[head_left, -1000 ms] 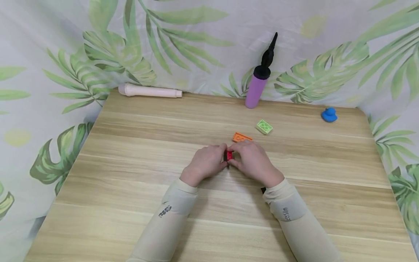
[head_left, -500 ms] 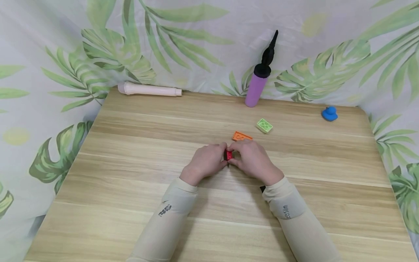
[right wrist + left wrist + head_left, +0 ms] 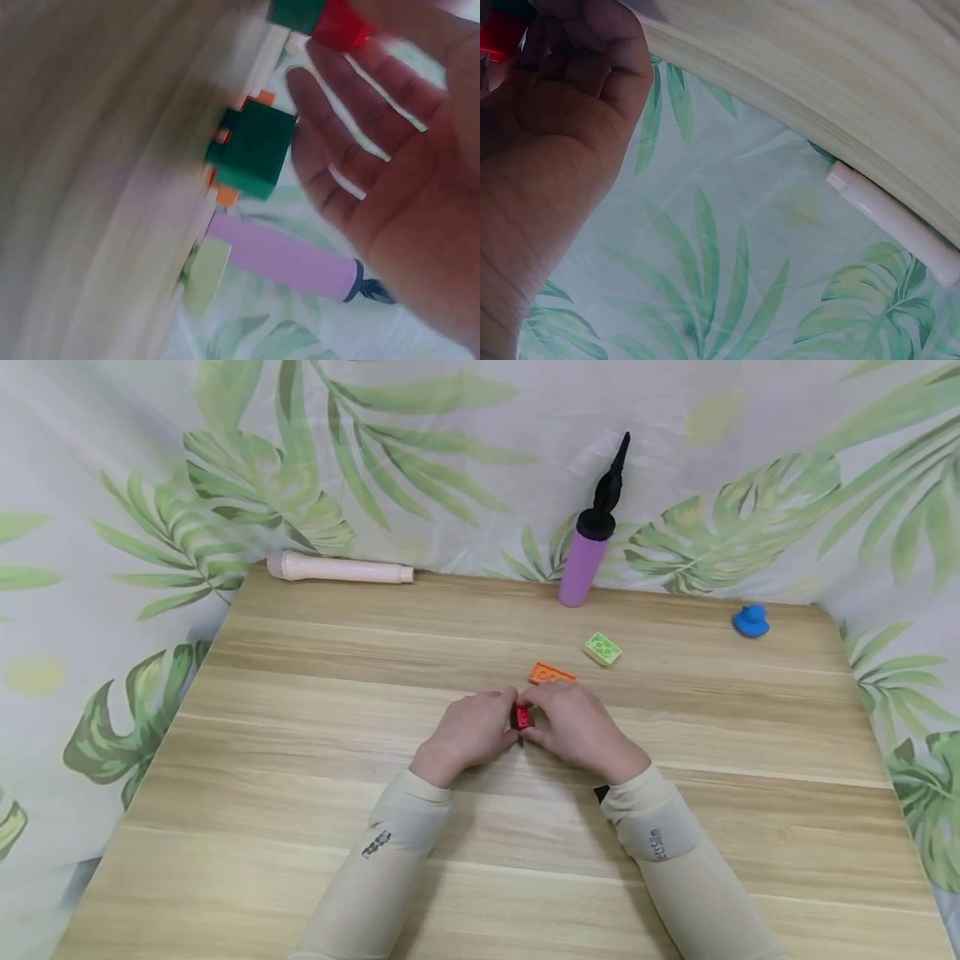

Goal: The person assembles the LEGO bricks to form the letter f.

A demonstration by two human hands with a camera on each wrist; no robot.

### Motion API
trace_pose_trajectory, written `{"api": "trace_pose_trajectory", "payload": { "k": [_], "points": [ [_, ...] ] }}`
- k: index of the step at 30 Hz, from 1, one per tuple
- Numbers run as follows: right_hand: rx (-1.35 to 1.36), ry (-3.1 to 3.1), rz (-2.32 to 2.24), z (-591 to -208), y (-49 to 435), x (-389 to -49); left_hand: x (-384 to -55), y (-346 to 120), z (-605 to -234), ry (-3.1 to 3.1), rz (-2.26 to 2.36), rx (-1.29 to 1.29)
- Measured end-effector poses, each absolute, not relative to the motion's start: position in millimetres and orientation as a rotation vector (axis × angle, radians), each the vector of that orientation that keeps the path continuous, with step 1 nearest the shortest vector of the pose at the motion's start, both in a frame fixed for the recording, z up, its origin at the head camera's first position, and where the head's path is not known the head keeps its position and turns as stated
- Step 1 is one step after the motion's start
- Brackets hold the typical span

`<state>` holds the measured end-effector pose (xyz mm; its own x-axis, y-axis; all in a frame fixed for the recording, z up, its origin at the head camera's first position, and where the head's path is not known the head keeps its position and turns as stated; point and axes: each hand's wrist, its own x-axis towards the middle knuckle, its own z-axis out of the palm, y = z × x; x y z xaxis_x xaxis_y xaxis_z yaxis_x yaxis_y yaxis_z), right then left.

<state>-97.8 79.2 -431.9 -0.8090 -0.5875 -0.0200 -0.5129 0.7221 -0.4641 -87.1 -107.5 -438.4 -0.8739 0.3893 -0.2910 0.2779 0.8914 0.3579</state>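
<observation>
Close together at the middle of the table, both hands work on two toy bricks set against each other. My right hand pinches the red toy brick between thumb and fingers. The left hand grips the dark green toy brick on the red one's left side; its fingers hide most of that brick in the head view. In the left wrist view the red brick shows at the upper left corner, beyond the curled fingers. A second dark green brick lies on the table near the right hand, mostly hidden by the sleeve in the head view.
Behind the right hand lies an orange brick, with a light green brick farther back. A purple hand pump leans at the rear edge. A pale pink microphone-shaped thing lies back left, a blue rubber duck back right.
The head view shifts slightly. Both hands stay in place and keep hold of the red and dark green bricks.
</observation>
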Motion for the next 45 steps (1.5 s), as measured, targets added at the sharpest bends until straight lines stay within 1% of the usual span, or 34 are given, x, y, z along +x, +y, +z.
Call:
{"api": "trace_pose_trajectory", "payload": {
  "k": [4, 9, 13, 18, 33, 45],
  "points": [
    [-0.786, 2.697, -0.758, -423, 92, -103, -86, -108, -439, 2.701, 0.425, 0.479],
    [-0.615, 2.737, -0.872, -407, 127, -114, -87, -106, -440, 2.685, 0.417, 0.46],
    [-0.547, 2.823, -0.929, -399, 152, -120, -88, -106, -436, 2.653, 0.445, 0.425],
    [-0.491, 2.891, -0.971, -394, 169, -122, -88, -108, -433, 2.65, 0.486, 0.404],
    [-0.464, 2.856, -0.978, -392, 172, -122, -90, -107, -436, 2.72, 0.539, 0.501],
    [-0.449, 2.885, -0.961, -390, 174, -122, -90, -107, -436, 2.713, 0.535, 0.492]
  ]
}}
